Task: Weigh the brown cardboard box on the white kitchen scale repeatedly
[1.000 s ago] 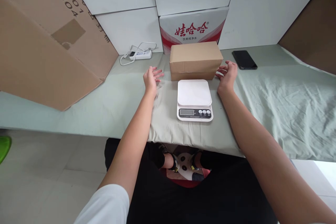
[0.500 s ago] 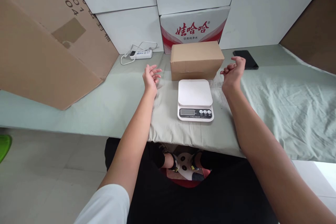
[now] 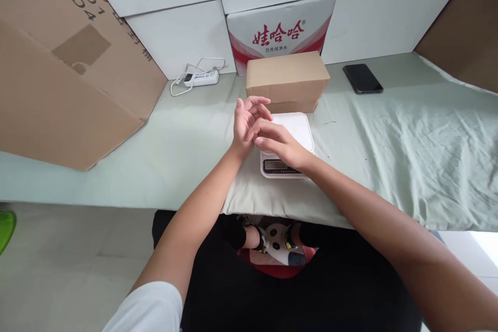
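Note:
Both hands are together over the left side of a white digital kitchen scale, which lies on the cloth-covered table. My left hand is palm-in, its fingers loosely bent and apart, with nothing in it. Reaching across from the right, my right hand has its fingertips at the left palm near the wrist; its fingers are stretched out and hold nothing I can see. The right hand and forearm cover the scale's buttons and part of its display. Directly behind the scale sits a closed brown cardboard box.
A white-and-red printed carton stands behind the brown box, against stacked white boxes. A black phone lies back right. Back left is a white device with a cable. A large cardboard box bounds the left side.
My hands, apart on either side of the scale before, have come together at its left. The right hand moved far left; the left moved slightly right. The view has shifted a little.

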{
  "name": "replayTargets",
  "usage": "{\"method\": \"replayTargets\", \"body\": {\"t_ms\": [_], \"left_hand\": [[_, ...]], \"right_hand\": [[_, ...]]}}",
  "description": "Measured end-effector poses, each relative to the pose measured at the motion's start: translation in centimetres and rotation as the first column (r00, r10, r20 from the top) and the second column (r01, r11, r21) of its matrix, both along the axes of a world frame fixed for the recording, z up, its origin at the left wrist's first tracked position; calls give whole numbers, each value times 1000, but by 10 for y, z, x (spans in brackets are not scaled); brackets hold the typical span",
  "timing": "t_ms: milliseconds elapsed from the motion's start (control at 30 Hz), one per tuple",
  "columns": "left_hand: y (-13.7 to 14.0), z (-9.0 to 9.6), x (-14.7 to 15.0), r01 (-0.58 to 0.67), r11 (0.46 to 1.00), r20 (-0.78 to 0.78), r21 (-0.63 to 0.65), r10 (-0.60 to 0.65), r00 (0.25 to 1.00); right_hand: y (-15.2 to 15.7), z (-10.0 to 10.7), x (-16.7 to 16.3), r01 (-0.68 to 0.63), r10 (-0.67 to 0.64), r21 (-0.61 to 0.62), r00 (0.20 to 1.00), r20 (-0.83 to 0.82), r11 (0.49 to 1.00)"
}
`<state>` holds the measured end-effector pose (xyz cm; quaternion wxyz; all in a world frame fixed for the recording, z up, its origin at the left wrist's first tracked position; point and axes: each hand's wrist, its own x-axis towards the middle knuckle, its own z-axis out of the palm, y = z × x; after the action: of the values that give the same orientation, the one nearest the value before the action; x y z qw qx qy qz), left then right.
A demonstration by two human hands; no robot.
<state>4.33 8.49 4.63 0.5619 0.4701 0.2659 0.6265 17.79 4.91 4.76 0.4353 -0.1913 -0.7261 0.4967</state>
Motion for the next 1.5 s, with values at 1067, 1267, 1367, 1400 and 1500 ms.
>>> {"method": "replayTargets", "body": {"t_ms": [1067,1267,1367,1400,1500], "left_hand": [[-7,6,-20,444,881,-423,-161,-468,776],[-10,8,-22,432,897,-372,-96,-435,820],[-13,12,-19,378,921,-283,-91,-387,877],[-13,14,-18,360,930,-255,-80,-368,894],[-5,18,-20,255,967,-182,-19,-255,950]], "right_hand": [[-26,-26,-23,-129,115,79,981,158,989],[-29,-14,-21,-117,99,141,986,132,983],[-23,-5,-17,-20,13,189,999,39,982],[-20,-1,-15,22,-22,183,1000,-5,983],[-7,9,-1,167,-158,85,981,-109,982]]}}
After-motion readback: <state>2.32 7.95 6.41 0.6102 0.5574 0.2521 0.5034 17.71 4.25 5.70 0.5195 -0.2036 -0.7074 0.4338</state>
